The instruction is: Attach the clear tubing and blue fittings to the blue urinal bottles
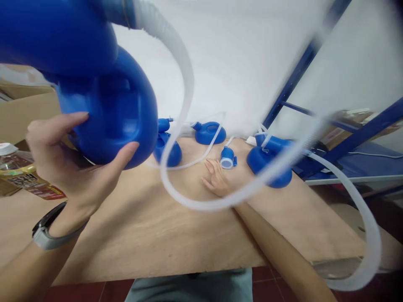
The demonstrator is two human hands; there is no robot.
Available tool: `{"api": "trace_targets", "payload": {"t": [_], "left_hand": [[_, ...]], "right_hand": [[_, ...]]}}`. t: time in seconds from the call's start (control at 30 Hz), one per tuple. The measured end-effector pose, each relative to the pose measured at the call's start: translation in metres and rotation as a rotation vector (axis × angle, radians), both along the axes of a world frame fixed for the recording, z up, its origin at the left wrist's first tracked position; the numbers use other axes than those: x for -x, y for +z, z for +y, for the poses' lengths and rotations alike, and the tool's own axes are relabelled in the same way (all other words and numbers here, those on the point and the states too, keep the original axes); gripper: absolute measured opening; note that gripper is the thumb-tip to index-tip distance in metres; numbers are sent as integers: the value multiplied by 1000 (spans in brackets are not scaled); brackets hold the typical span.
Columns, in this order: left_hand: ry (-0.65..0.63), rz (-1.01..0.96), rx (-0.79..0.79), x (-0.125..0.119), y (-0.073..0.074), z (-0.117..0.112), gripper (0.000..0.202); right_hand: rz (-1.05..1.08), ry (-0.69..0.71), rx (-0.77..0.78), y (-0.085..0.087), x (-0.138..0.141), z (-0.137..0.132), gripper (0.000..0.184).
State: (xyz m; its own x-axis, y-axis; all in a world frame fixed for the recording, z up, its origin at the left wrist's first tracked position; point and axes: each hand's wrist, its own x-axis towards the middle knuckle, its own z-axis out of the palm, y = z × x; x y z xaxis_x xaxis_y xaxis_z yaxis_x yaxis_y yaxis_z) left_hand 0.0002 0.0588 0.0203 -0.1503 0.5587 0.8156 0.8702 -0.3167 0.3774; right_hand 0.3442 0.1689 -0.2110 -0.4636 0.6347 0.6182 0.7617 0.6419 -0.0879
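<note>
My left hand (67, 167) grips a large blue plastic container (107, 113) from below, held up close to the camera. A white corrugated hose (179, 71) leaves its top and loops down over the wooden table (151, 235), blurred by motion. My right hand (217, 178) lies flat on the table with fingers stretched out, holding nothing. Just beyond its fingertips stands a small blue cap with a white rim (228, 158).
Other blue containers stand at the table's back: one (166, 147) behind the held one, a flatter one (209, 132) with thin tubing, another (267, 161) at right. A drink bottle (22, 174) and cardboard box (25, 113) are left; a blue metal rack (346, 138) is right.
</note>
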Motion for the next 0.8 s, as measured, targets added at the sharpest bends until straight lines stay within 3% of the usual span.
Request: {"api": "trace_targets", "payload": {"t": [0.1, 0.2, 0.37, 0.5, 0.6, 0.67, 0.73, 0.8], "left_hand": [[-112, 99, -166, -14, 7, -8, 69], [-277, 33, -50, -25, 0, -13, 63], [-619, -21, 275, -17, -39, -7, 64], [-745, 14, 453, -11, -65, 6, 63], [-818, 51, 549, -14, -78, 19, 65], [-891, 91, 598, -18, -88, 30, 67], [-939, 116, 647, -22, -98, 41, 69], [-948, 131, 689, -27, -108, 52, 69]], "right_hand": [[14, 2, -14, 4, -4, 1, 66], [76, -50, 6, 13, -16, 3, 64], [411, -171, 0, 39, -51, -1, 54], [594, -185, 29, 62, -70, -14, 36], [644, -173, 35, 93, -65, -28, 38], [672, -48, 95, 123, -51, -38, 39], [594, 123, 244, 156, -31, -46, 45], [403, 200, 403, 182, -11, -50, 50]]}}
